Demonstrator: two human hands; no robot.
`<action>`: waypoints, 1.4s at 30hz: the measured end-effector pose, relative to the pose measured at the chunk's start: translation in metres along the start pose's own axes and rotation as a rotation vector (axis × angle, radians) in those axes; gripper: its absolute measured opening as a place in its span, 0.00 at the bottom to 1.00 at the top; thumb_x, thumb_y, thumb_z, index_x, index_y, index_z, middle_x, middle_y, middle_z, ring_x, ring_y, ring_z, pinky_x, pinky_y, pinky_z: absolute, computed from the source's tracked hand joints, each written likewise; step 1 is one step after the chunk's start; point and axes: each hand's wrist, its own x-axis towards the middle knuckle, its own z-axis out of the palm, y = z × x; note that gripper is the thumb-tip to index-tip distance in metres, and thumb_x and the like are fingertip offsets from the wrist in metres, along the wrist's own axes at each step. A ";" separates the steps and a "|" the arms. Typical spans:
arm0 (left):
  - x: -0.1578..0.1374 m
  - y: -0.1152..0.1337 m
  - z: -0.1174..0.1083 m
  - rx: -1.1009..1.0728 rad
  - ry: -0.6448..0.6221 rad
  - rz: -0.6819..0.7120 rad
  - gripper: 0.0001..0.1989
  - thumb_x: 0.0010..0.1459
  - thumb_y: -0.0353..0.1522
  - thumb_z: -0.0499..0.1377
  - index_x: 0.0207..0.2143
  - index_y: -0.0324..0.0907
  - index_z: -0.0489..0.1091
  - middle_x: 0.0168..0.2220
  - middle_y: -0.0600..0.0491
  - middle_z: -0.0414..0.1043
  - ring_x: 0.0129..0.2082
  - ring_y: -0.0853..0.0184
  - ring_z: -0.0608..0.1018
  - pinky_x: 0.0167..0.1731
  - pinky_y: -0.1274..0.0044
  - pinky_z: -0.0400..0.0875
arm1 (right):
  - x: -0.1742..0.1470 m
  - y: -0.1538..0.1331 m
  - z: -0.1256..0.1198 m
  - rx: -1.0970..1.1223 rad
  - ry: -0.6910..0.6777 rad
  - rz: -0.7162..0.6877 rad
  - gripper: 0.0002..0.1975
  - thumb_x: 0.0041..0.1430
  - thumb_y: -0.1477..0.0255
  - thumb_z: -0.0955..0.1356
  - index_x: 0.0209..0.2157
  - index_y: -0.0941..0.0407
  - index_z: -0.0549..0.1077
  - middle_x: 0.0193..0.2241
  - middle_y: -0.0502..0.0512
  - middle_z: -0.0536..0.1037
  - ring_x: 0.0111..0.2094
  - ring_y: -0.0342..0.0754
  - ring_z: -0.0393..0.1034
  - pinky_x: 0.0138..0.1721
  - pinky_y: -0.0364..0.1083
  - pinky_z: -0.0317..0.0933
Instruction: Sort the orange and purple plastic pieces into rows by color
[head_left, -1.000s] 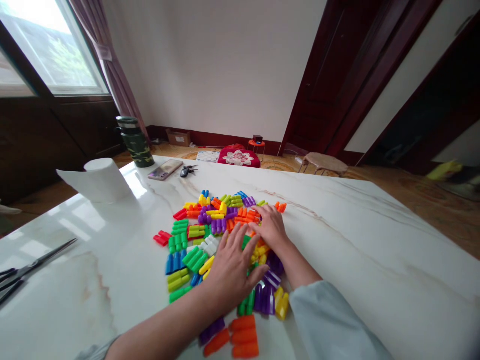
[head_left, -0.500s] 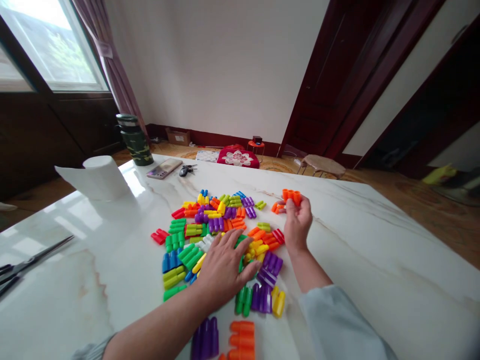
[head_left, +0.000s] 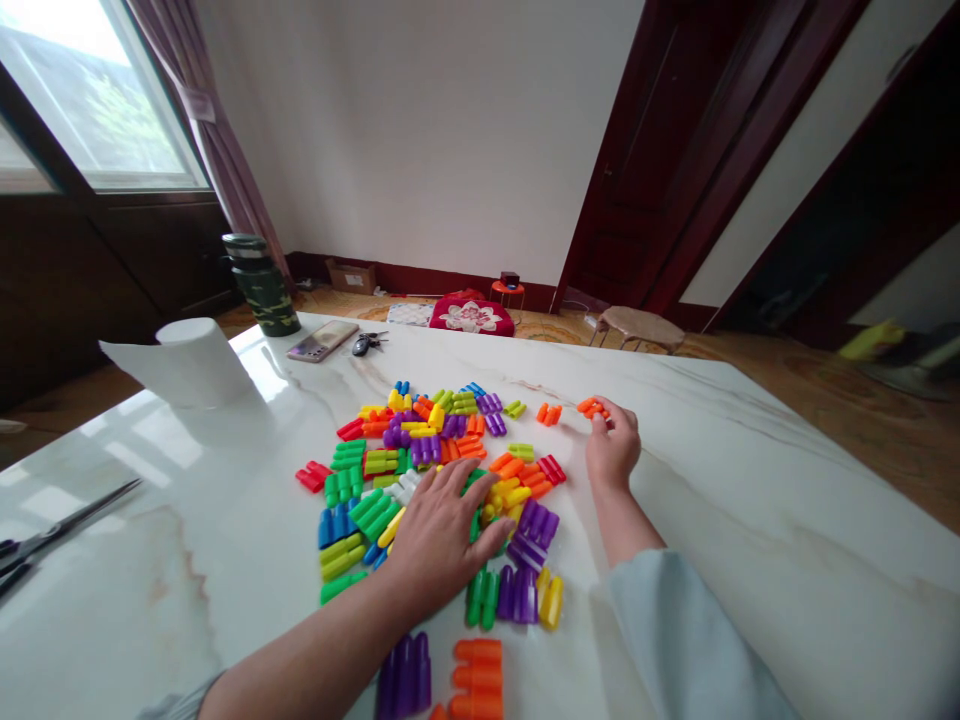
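Plastic blocks (head_left: 426, 450) on the white table (head_left: 735, 500): the marble-patterned top is bearing a many-coloured spread of them, presumably laid out so that single pieces are showing and lying within easy reach.
Block scatter (head_left: 375, 512): it is running under and all around the left hand (head_left: 444, 530), while its right edge is lying to the left of the right hand (head_left: 613, 445), with bare tabletop showing between.
Paper roll (head_left: 196, 365), flask (head_left: 264, 288) and scissors (head_left: 71, 522): these are occupying the left part of the top, well apart from the blocks, probably to leave them room.
Left hand: it is resting palm down over the middle of the scatter, fingers extended and slightly spread, perhaps steadying what is beneath; no block is showing in its grasp, though the palm's underside is hidden.
Right hand: thumb and fingertips are pinching a held orange block (head_left: 592, 407), the other fingers curling inward; so small a piece is seemingly needing no fuller grip.
Near blocks: a purple block (head_left: 405, 678) and a large orange block (head_left: 478, 678) are lying nearer the camera than the left hand.
Held orange block: it is protruding leftward from the fingertips, near a loose orange block (head_left: 549, 414) but not touching it; whether its underside is meeting the table cannot be told.
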 end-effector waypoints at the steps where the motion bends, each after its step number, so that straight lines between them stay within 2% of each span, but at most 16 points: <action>1: 0.000 0.000 0.000 0.000 -0.001 -0.001 0.25 0.63 0.49 0.50 0.58 0.50 0.65 0.60 0.47 0.64 0.60 0.53 0.65 0.60 0.56 0.58 | -0.001 0.000 -0.001 -0.067 -0.044 -0.015 0.20 0.56 0.75 0.59 0.46 0.57 0.77 0.43 0.59 0.74 0.40 0.50 0.67 0.45 0.48 0.61; 5: 0.000 0.000 0.000 0.001 0.003 -0.001 0.25 0.63 0.48 0.50 0.58 0.49 0.65 0.60 0.47 0.64 0.60 0.54 0.66 0.60 0.56 0.58 | -0.004 0.002 -0.001 -0.301 -0.278 -0.037 0.23 0.58 0.79 0.57 0.48 0.53 0.77 0.44 0.58 0.75 0.47 0.54 0.64 0.47 0.49 0.59; 7: 0.000 0.000 0.000 -0.002 0.010 0.000 0.25 0.63 0.48 0.50 0.58 0.49 0.65 0.60 0.47 0.64 0.60 0.54 0.66 0.60 0.57 0.58 | -0.005 0.002 -0.001 -0.354 -0.326 -0.035 0.26 0.57 0.81 0.57 0.51 0.52 0.75 0.46 0.58 0.74 0.48 0.54 0.63 0.47 0.49 0.58; 11: 0.000 0.000 0.000 -0.001 0.004 -0.002 0.25 0.64 0.48 0.50 0.58 0.49 0.65 0.60 0.47 0.64 0.60 0.54 0.66 0.60 0.57 0.58 | -0.007 -0.007 -0.002 -0.367 -0.301 0.056 0.26 0.54 0.77 0.62 0.55 0.55 0.69 0.50 0.59 0.73 0.50 0.55 0.64 0.47 0.50 0.59; 14: 0.000 0.000 0.000 0.001 0.002 -0.005 0.25 0.64 0.49 0.50 0.58 0.50 0.65 0.60 0.48 0.64 0.60 0.54 0.65 0.60 0.57 0.58 | -0.008 -0.009 -0.001 -0.372 -0.309 0.134 0.22 0.53 0.71 0.65 0.52 0.55 0.70 0.48 0.60 0.75 0.47 0.55 0.66 0.43 0.50 0.60; 18: 0.000 0.000 0.000 -0.010 0.018 -0.005 0.24 0.63 0.49 0.50 0.57 0.50 0.66 0.59 0.48 0.64 0.60 0.54 0.66 0.60 0.57 0.59 | -0.005 0.003 0.006 -0.335 -0.298 0.072 0.16 0.54 0.73 0.63 0.44 0.54 0.75 0.42 0.58 0.77 0.43 0.52 0.68 0.41 0.48 0.60; 23: 0.000 0.000 0.000 -0.013 0.018 -0.006 0.24 0.63 0.49 0.50 0.57 0.50 0.66 0.59 0.48 0.64 0.60 0.54 0.66 0.60 0.57 0.59 | 0.000 0.013 0.013 -0.303 -0.252 0.014 0.17 0.55 0.77 0.60 0.42 0.56 0.75 0.40 0.58 0.77 0.41 0.51 0.68 0.42 0.47 0.60; 35: 0.001 0.000 0.001 -0.003 0.013 -0.010 0.24 0.63 0.49 0.50 0.57 0.50 0.66 0.60 0.49 0.64 0.60 0.54 0.66 0.60 0.57 0.59 | 0.001 0.005 0.026 -0.307 -0.313 0.007 0.19 0.57 0.78 0.60 0.45 0.53 0.75 0.41 0.56 0.78 0.41 0.50 0.69 0.41 0.47 0.61; 42: 0.000 0.000 0.001 0.003 0.007 -0.012 0.24 0.64 0.49 0.50 0.58 0.51 0.65 0.59 0.49 0.64 0.59 0.55 0.66 0.59 0.58 0.59 | -0.001 0.004 0.027 -0.308 -0.361 0.034 0.24 0.58 0.77 0.60 0.56 0.54 0.70 0.48 0.59 0.76 0.47 0.52 0.69 0.45 0.49 0.62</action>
